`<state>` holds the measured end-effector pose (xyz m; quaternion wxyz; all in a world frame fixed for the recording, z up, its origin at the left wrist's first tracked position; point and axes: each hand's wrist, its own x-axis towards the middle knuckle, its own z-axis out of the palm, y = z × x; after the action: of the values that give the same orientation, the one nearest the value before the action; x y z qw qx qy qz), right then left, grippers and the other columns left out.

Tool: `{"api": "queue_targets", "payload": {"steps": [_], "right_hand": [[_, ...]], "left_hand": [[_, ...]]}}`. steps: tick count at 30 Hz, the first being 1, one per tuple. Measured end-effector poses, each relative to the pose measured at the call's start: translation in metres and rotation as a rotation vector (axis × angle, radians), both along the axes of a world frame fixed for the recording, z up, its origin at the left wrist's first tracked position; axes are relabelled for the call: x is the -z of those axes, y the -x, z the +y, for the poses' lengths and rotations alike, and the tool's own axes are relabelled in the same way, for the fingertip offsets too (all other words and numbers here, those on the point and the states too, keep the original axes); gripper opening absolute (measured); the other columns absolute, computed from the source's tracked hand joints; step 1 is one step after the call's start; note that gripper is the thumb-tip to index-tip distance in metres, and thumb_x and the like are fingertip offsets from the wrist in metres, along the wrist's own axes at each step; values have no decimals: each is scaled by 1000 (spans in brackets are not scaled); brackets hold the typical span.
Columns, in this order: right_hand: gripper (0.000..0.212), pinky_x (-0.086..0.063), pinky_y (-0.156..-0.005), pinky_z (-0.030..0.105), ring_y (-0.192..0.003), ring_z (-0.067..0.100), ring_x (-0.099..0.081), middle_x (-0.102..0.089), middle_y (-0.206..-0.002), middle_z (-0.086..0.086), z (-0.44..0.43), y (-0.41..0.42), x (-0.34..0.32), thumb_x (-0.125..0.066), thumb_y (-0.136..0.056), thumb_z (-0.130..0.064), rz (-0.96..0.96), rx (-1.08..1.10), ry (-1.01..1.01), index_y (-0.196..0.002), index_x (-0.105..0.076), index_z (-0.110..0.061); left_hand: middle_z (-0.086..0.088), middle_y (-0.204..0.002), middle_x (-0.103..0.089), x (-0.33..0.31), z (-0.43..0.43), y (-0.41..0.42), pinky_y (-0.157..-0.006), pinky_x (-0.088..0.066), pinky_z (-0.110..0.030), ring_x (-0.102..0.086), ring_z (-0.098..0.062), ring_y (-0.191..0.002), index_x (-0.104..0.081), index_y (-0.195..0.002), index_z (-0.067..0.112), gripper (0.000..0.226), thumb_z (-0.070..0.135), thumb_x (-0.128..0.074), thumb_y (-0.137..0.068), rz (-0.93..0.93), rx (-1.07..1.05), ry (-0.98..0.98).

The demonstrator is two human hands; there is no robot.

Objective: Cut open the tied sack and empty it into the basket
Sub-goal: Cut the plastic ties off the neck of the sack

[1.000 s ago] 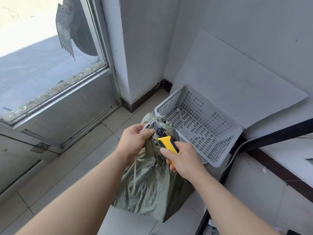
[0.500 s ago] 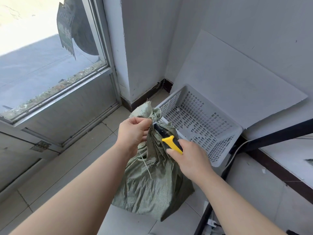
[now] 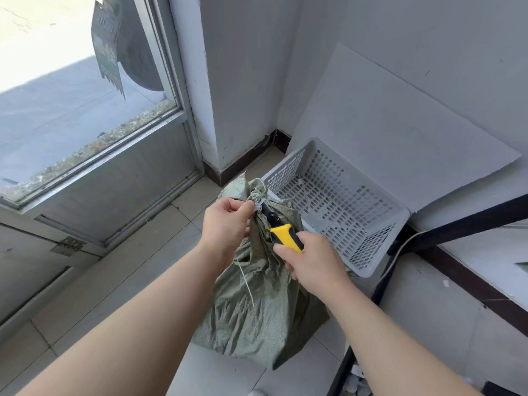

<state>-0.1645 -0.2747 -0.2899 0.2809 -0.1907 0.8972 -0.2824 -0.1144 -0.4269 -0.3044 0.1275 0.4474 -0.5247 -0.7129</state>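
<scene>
Tiled floor point(image 3: 137, 270), corner: left hand point(image 3: 225, 224) pinches green woven sack point(image 3: 257, 304) neck; right hand point(image 3: 311, 264) grips yellow-handled cutter point(image 3: 281, 234) at tie. Grey perforated plastic basket point(image 3: 380, 224) unfilled.

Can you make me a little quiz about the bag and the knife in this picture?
1. True or false: the sack is already lying inside the basket.
2. Which hand holds the yellow-handled knife? A) left hand B) right hand
3. Fill in: the left hand grips the sack at its tied ____.

Key: 1 false; 2 B; 3 neck.
</scene>
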Motion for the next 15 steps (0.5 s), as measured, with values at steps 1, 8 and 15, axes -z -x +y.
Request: {"api": "queue_targets", "payload": {"steps": [1,8,15], "right_hand": [[33,-52,-59,42,-54,26,-61,-63,-59,2,-2,3,-2,-62,-83,-43,-89,20,24,-71,-58,-12],[35,-55,-64,47,-58,30,-63,-66,-64,7,-5,14,-10,-58,-79,-44,-130,-31,-38,-79,-60,-9],[37,-56,-72,47,-70,30,-66,-68,-76,7,-7,16,-15,-55,-81,-49,-47,-103,-83,-80,-59,-12]], "left_hand": [[-8,-66,-51,1,-1,0,-61,-48,-31,-49,-21,-61,-52,-71,12,21,17,-63,-88,-12,26,42],[0,-65,-46,-2,-9,-4,-56,-34,-31,-38,-14,-56,-55,-74,17,27,35,-73,-66,62,202,-2],[-14,-77,-55,-3,-9,2,-66,-41,-40,-47,-25,-69,-54,-70,22,23,40,-67,-72,27,66,0]]}}
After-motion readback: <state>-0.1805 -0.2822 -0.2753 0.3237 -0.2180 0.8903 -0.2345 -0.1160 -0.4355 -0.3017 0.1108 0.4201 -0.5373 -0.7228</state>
